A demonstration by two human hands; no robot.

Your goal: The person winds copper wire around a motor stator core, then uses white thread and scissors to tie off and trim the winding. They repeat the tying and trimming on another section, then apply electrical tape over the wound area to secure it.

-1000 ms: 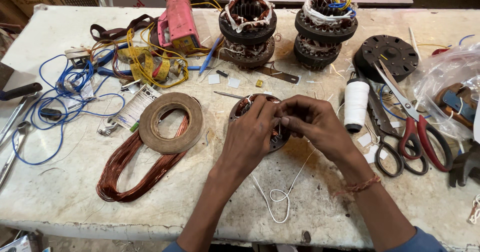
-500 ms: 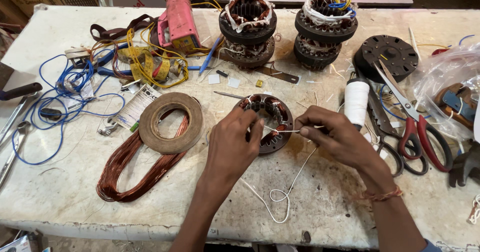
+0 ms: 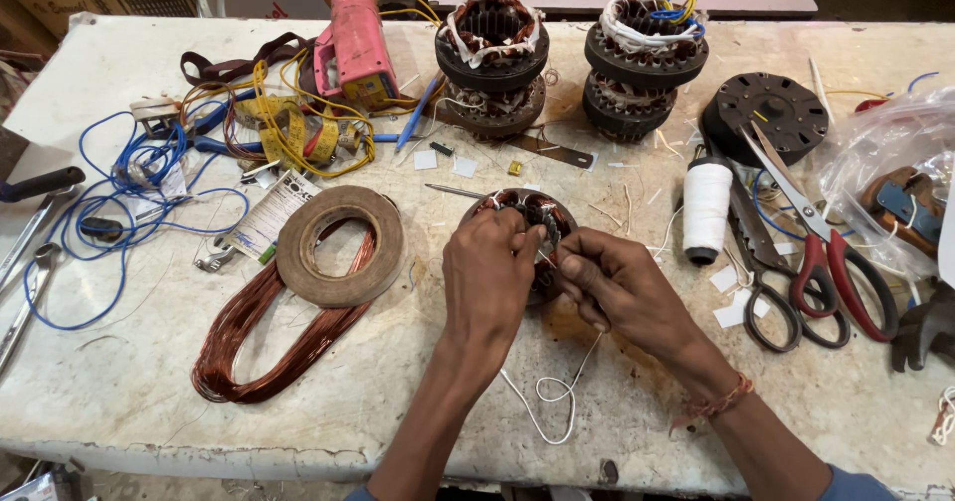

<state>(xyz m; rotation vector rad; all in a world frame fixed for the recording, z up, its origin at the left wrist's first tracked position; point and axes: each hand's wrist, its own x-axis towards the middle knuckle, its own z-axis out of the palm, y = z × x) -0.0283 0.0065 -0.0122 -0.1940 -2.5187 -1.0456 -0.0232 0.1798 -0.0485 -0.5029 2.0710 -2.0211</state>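
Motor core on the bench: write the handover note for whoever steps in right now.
Left hand: resting on the motor core, fingers curled, grip on it.
Right hand: pinching the white string at the core's edge.
String: its loose end trails in a loop toward the bench's near edge.
Done: string is brought to the core's copper windings.
Left: the tying looks unfinished. Scissors lie to the right.

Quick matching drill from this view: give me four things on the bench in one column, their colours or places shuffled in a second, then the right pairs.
Things:
1. thread spool
2. tape roll
3. copper wire coil
4. scissors

Descriptions:
A. red handles, at the far right
B. white, upright, right of both hands
C. reddish loops, partly under the tape roll
D. brown ring, lying flat left of the left hand

Pairs: 1-B, 2-D, 3-C, 4-A
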